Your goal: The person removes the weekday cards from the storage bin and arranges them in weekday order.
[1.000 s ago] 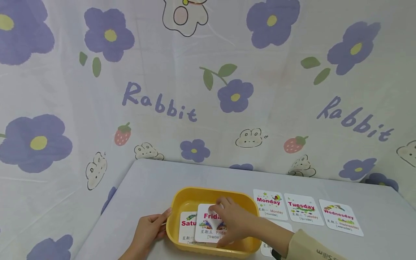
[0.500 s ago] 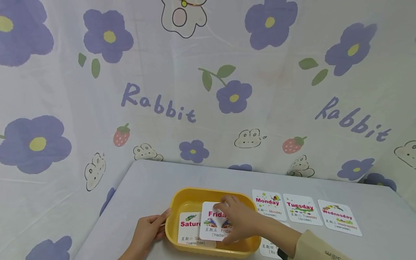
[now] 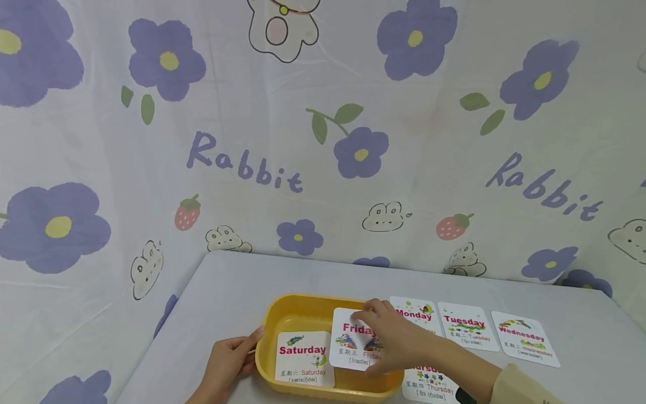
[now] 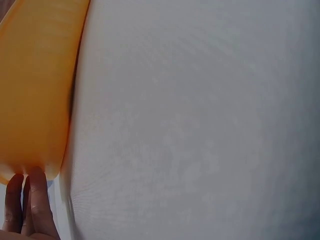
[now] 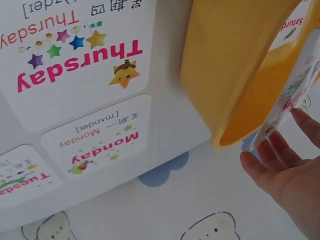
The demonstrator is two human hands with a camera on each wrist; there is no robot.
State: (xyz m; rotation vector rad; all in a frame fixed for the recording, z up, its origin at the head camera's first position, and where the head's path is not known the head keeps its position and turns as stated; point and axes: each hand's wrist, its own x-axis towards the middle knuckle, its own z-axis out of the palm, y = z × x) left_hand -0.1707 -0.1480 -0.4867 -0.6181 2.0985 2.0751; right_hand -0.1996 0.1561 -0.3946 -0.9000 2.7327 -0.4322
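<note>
— Over the tub (image 3: 272, 314), what's the head view give?
— Right hand (image 3: 396, 342) pinching Friday (image 3: 353, 342); left hand (image 3: 227, 365) curled on the rim.
— Right wrist view?
— Thursday (image 5: 75, 60) whole, half hidden from above

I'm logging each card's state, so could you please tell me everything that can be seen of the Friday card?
The Friday card is white with rounded corners, looks like thin stiff card, and bears "Friday" in pink-red letters over a small colourful picture and smaller print. The right hand pinches its right edge and holds it tilted, lifted over the right half of the yellow tray. Fingers cover part of its face. It is beside the Saturday card, which lies flat in the tray.
</note>
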